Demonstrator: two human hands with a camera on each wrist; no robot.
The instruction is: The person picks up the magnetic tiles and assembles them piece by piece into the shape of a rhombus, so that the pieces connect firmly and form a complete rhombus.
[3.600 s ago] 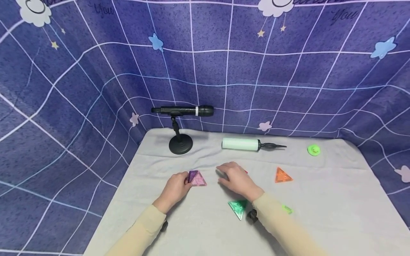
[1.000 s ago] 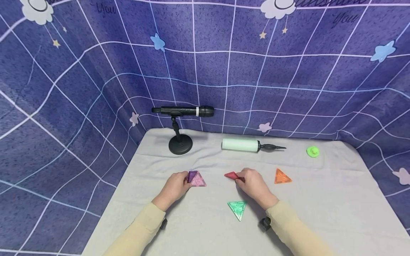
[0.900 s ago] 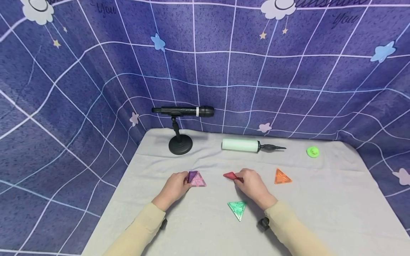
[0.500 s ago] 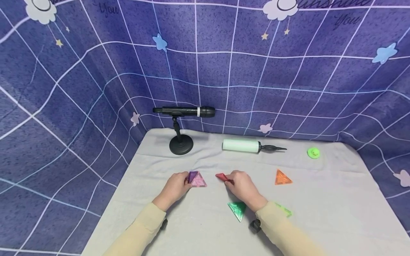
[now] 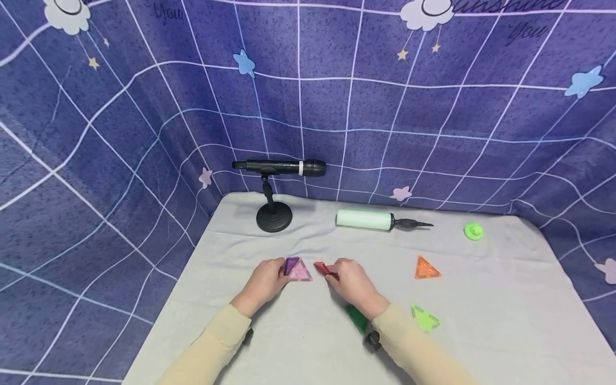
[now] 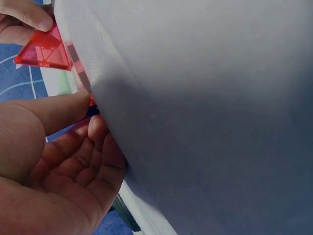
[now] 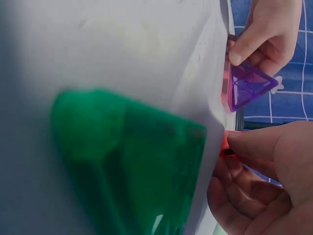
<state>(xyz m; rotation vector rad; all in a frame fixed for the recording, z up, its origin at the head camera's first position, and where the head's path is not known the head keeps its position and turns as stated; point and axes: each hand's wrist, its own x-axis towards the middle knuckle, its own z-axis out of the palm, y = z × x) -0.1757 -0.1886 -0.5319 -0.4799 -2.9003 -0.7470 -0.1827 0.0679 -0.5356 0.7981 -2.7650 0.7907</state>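
Observation:
In the head view, my left hand (image 5: 262, 283) pinches a purple triangular magnetic tile (image 5: 291, 263) between thumb and fingers. The purple tile stands tilted up against the slanted side of a pink triangular tile (image 5: 301, 271) that lies flat on the table. My right hand (image 5: 353, 284) pinches a red triangular tile (image 5: 321, 267) by its right end, a small gap to the right of the pink one. The left wrist view shows the red tile (image 6: 46, 50) raised on edge. Under my right wrist lies a green triangular tile (image 5: 356, 320), partly hidden.
An orange triangular tile (image 5: 425, 268) and a lime green one (image 5: 425, 319) lie to the right. Along the back of the white-covered table (image 5: 289, 342) are a microphone on a stand (image 5: 274, 216), a pale green hand pump (image 5: 364, 220) and a round green duck-faced piece (image 5: 474, 231).
My right hand has taken hold of the red tile and carried it left, close to the pink one. The lime tile has come out from behind my right sleeve. My left hand stays put.

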